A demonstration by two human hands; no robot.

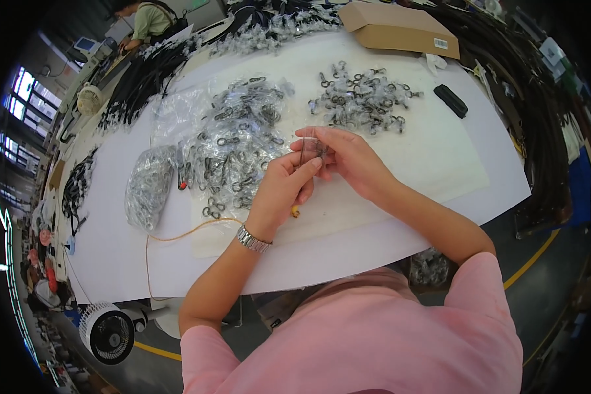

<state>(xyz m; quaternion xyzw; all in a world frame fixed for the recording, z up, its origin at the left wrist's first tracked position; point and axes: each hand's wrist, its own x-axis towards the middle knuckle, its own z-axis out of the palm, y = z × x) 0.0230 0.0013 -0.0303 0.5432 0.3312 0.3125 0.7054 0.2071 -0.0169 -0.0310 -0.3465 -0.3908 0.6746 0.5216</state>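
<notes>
Metal, small and dark, is what I pinch between both hands: a little clasp in a clear plastic sleeve [310, 148], held just above the white table [400, 217]. My left hand [281, 190] grasps its lower end with thumb and forefinger, the other fingers curled in; a steel watch [253, 239] sits on that wrist. My right hand [345, 157] closes on the sleeve from above, fingertips meeting those of the left.

Just beyond the clasp, toward the table's far edge, lies a heap of bagged clasps [364, 98]. Left of the clasp spreads a wider heap of clasps in crumpled plastic [236, 144], and further left a full clear bag [150, 187]. A thin orange cord [184, 231] curves near the left wrist. Far beyond the clasp rests a cardboard box [400, 27], with a black oblong object [450, 100] below it.
</notes>
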